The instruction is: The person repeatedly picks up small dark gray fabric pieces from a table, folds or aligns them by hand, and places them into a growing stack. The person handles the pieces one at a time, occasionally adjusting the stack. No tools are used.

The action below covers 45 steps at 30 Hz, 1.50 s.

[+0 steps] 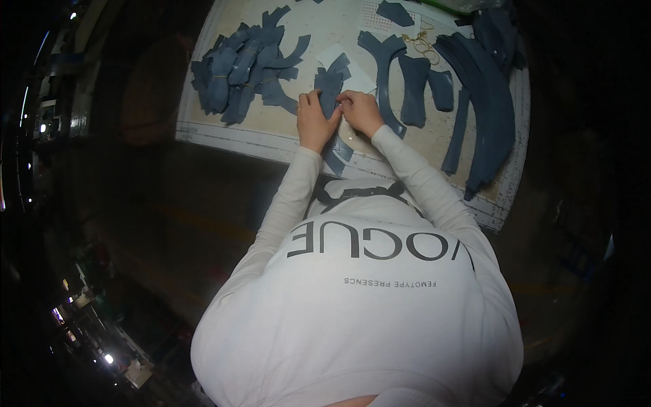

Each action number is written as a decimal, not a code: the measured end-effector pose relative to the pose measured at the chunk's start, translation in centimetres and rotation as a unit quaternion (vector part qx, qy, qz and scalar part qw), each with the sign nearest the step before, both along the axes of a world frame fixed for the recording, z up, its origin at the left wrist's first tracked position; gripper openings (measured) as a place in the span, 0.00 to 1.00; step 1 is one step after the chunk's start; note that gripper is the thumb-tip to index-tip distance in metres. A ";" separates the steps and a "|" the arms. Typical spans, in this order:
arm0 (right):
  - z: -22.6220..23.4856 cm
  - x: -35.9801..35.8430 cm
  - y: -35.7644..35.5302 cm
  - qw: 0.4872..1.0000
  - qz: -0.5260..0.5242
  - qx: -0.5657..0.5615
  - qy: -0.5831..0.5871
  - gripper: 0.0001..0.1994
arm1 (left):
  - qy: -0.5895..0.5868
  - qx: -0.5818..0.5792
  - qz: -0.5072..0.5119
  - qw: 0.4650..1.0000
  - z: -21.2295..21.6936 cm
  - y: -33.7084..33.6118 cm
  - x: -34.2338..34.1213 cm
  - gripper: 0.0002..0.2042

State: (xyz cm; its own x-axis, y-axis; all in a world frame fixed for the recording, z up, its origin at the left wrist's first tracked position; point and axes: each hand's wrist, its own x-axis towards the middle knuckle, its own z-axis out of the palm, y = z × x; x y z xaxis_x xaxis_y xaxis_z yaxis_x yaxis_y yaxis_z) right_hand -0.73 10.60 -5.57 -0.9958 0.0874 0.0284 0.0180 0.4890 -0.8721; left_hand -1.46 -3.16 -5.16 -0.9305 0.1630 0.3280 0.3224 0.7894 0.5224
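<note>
Beside the heaped blue-grey pieces (234, 71), to their right, a small bundle (328, 85) is grasped by the left hand (314, 123), the right hand (364, 112) being curled at its edge, grip unclear; layers are best kept flush.

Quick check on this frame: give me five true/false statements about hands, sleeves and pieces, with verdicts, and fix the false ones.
1. The left hand and right hand are both at one blue-grey piece. True.
2. The sleeves are black. False: the sleeves are white.
3. A heap of blue-grey pieces lies left of the hands. True.
4. The stack of long curved strips lies left of the hands. False: the stack is on their right.
5. A white sheet lies partly beneath the piece at the hands. True.
</note>
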 end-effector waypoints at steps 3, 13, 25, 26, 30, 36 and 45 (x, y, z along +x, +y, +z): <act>-0.4 -0.3 0.5 0.999 -0.013 0.033 0.034 0.09 | -0.017 -0.022 0.001 1.000 -0.3 0.3 0.3 0.23; 1.3 0.2 1.2 0.998 0.007 -0.054 -0.028 0.10 | -0.312 0.250 0.037 0.916 0.3 -4.6 -2.7 0.15; 2.6 0.5 -0.6 0.985 0.001 -0.161 -0.056 0.19 | -0.369 0.575 0.034 0.729 3.3 -2.2 -0.1 0.08; 2.6 0.5 -0.5 0.987 -0.001 -0.155 -0.040 0.20 | -0.360 0.559 0.019 0.747 3.2 -2.3 -0.2 0.08; 2.4 0.4 -0.2 0.987 0.003 -0.156 -0.036 0.23 | -0.359 0.567 0.005 0.741 2.8 -2.9 -0.5 0.11; 2.6 -0.4 1.1 0.972 -0.009 -0.213 -0.099 0.24 | -0.425 0.585 -0.027 0.690 2.3 -4.0 -1.0 0.24; 4.1 -0.1 0.2 0.999 0.005 -0.011 0.040 0.22 | -0.493 0.737 -0.226 0.403 3.5 -1.5 0.4 0.30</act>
